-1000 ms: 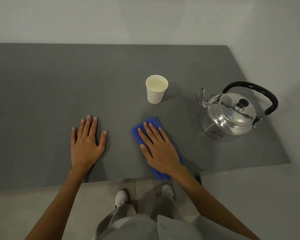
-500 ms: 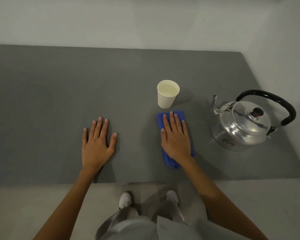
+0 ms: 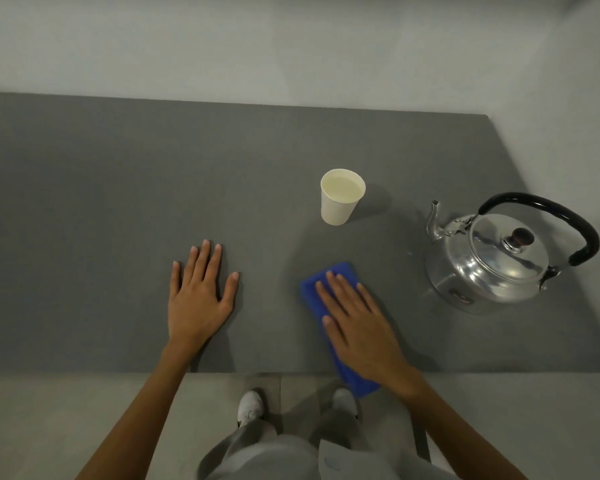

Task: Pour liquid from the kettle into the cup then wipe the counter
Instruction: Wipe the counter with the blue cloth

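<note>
**Clerk:** At six o'clock on the table, item one: right hand, flat and unclenched, palm pressing a folded blue cloth to the surface. It grips nothing. The cloth's near end hangs past the table's front edge.

**Checker:** Item two?

**Clerk:** Left hand, at seven o'clock, spread flat on the bare table, holding nothing, well apart from the cloth.

**Checker:** The vessels?

**Clerk:** Paper cup, upright at twelve o'clock from the cloth, filled near the brim with pale liquid. Metal kettle, upright at two o'clock, lid on, spout turned toward the cup. Pouring looks done; wiping is the step in hand.

**Checker:** Hazards on file?

**Clerk:** First: a forward stroke toward twelve o'clock could nudge the cup. It is light paper and very full, so a small knock would likely slop or tip it and wet the table again. Second: a sweep toward two o'clock could strike the kettle's base. Third: with only a flat palm on it, the cloth could bunch or slide out, and the overhanging end might drag it off the edge.
</note>
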Demonstrator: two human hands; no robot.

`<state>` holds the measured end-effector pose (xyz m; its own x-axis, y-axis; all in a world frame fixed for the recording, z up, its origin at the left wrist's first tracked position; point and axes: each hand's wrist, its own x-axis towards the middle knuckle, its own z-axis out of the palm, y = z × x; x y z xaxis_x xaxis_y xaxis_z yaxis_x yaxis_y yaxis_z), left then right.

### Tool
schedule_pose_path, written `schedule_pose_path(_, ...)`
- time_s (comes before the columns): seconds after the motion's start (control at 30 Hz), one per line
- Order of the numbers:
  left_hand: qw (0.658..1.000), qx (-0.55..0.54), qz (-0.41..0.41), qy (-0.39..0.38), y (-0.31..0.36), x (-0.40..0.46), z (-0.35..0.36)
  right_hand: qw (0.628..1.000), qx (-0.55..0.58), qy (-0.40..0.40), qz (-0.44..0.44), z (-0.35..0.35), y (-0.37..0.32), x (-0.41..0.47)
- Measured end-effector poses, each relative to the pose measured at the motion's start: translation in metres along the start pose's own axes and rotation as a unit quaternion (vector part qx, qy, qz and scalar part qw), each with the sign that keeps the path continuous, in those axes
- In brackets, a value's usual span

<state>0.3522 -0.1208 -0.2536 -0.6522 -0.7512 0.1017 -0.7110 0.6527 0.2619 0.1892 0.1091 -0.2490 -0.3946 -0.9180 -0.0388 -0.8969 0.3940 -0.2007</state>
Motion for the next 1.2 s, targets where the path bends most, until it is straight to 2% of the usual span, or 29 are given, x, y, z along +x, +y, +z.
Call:
schedule_pose_path(0.1, 1.000, -0.001, -0.002, -0.004, 0.001, 0.000, -0.001, 0.998, -0.010, 0.020, 0.063, -0.008, 0.008, 0.035)
schedule_pose_path(0.27, 1.000, -0.022, 0.000, -0.016, 0.004, 0.000, -0.005, 0.992, 0.012, 0.050, 0.114, -0.004, -0.039, 0.099)
schedule_pose_path(0.37, 0.998, -0.063, -0.012, -0.018, 0.010, 0.001, -0.012, 0.995, 0.025, 0.043, 0.090, 0.003, -0.069, 0.107)
schedule_pose_path(0.47, 0.990, -0.139, -0.036, 0.005, 0.027, -0.001, -0.021, 0.996, 0.087, 0.022, 0.030, 0.005, -0.083, 0.095)
schedule_pose_path(0.53, 0.990, -0.142, -0.006, 0.020, 0.051, -0.006, -0.023, 0.989, 0.146, 0.011, -0.008, 0.001, -0.070, 0.077)
schedule_pose_path(0.6, 0.991, -0.130, 0.039, -0.011, 0.079, -0.009, -0.019, 0.986, 0.167, 0.017, 0.009, -0.004, -0.042, 0.056)
schedule_pose_path(0.7, 0.991, -0.078, 0.051, -0.092, 0.111, -0.001, 0.002, 0.993, 0.095, 0.030, 0.070, -0.010, 0.008, 0.032)
schedule_pose_path(0.77, 0.993, -0.017, 0.044, -0.104, 0.125, 0.008, 0.014, 0.996, 0.047, 0.028, 0.070, -0.014, 0.025, 0.029)
schedule_pose_path(0.87, 0.994, 0.026, 0.042, -0.098, 0.141, 0.014, 0.022, 0.996, 0.043, 0.028, 0.075, -0.014, 0.028, 0.034)
schedule_pose_path(1.0, 0.990, 0.045, 0.090, -0.103, 0.151, -0.006, 0.025, 0.995, 0.048, 0.030, 0.077, -0.009, 0.026, 0.037)
schedule_pose_path(1.1, 0.985, 0.020, 0.142, -0.100, 0.146, -0.040, 0.021, 0.997, 0.032, 0.035, 0.069, -0.007, 0.029, 0.037)
schedule_pose_path(1.2, 0.982, 0.007, 0.140, -0.125, 0.116, -0.071, 0.015, 0.996, 0.020, 0.048, 0.074, -0.007, 0.028, 0.036)
